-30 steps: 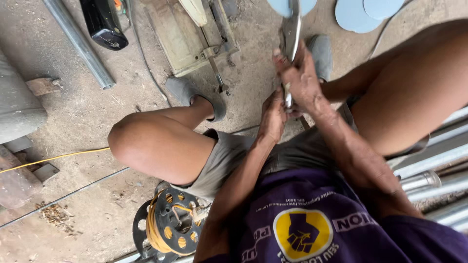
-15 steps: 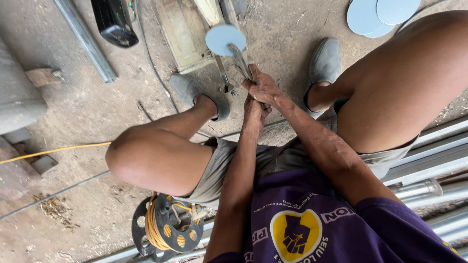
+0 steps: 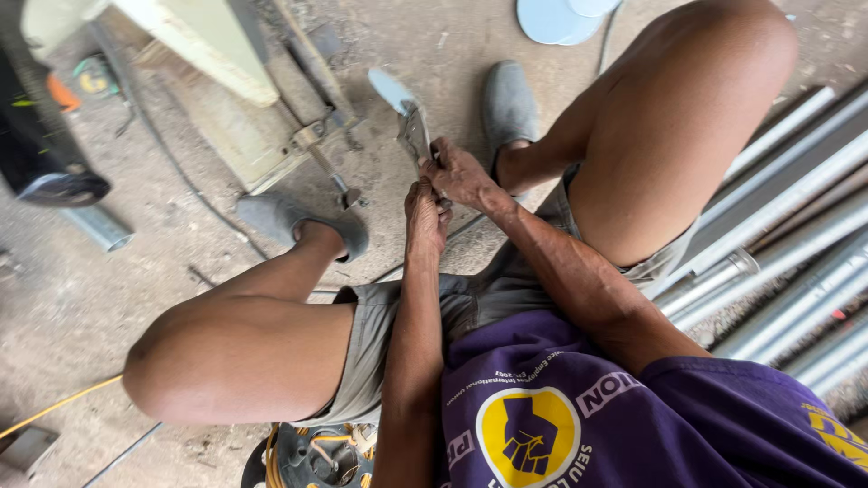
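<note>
Dusty concrete floor lies underneath. Both hands work above the grey shoe: left hand and right hand clench locking pliers, which grip a pale-blue disc. Work appears mid-stage.

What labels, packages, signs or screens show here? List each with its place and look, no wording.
Shirt emblem: round yellow badge with a purple fist, ringed by white lettering, on the purple shirt at the bottom.
Round sticker: small, yellow and green, on the dark tool top left; blurred.
No packages, signs or screens show.
</note>
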A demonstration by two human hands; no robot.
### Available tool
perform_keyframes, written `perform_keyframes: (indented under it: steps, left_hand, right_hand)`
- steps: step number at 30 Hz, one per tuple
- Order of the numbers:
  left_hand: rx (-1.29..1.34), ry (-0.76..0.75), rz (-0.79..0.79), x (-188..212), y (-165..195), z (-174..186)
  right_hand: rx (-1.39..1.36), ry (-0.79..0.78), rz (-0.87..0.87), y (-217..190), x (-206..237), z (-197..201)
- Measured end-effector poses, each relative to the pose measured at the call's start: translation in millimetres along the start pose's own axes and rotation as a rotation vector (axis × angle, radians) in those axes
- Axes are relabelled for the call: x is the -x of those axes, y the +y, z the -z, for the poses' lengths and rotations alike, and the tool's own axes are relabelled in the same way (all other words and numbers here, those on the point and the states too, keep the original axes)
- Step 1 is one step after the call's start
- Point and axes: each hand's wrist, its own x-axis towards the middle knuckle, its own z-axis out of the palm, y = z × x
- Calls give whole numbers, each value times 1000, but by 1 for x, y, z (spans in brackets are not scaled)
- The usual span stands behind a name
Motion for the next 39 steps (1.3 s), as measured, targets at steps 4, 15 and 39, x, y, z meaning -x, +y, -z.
perform_keyframes:
  steps: [4, 15, 39]
  left_hand:
    - [-84, 21, 9, 2, -17, -12]
    - [146, -175, 242, 4, -10, -18]
    - [-156, 127, 240, -2, -23, 12]
  right_hand:
    - [216, -22, -19, 18, 2, 7]
    - [454, 102, -128, 17, 19, 9]
    - [579, 99, 112, 44, 10, -18]
